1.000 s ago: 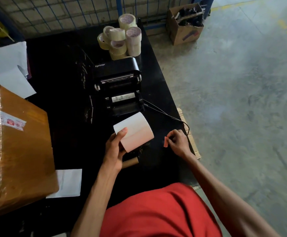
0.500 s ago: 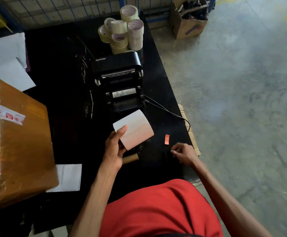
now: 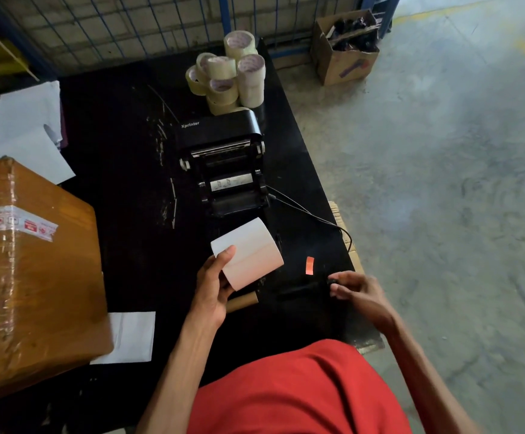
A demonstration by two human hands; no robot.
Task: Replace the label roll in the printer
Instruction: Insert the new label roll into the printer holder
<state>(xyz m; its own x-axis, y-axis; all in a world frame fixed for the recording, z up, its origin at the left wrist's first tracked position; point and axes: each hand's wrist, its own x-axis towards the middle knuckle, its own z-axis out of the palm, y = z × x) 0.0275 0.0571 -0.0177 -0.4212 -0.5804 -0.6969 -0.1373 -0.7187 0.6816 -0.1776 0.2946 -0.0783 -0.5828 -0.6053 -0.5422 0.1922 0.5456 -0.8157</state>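
Note:
The black label printer (image 3: pixel 227 170) stands open in the middle of the black table (image 3: pixel 123 189), its roll bay showing. My left hand (image 3: pixel 212 289) grips a white label roll (image 3: pixel 248 253) just in front of the printer. Under that hand lies an empty brown cardboard core (image 3: pixel 244 301). A black spindle (image 3: pixel 298 289) lies on the table to the right of the core. My right hand (image 3: pixel 359 292) pinches the spindle's right end with its fingertips. A small orange sticker (image 3: pixel 309 265) lies on the table above the spindle.
Several tape rolls (image 3: pixel 231 78) are stacked behind the printer. A large taped cardboard box (image 3: pixel 32 277) fills the left side, with white sheets (image 3: pixel 26 130) behind it and one (image 3: pixel 132 336) beside it. A black cable (image 3: pixel 311 214) runs right from the printer to the table edge.
My right hand has let the orange sticker go onto the table and moved down and right to the end of the black spindle. The left hand keeps holding the roll.

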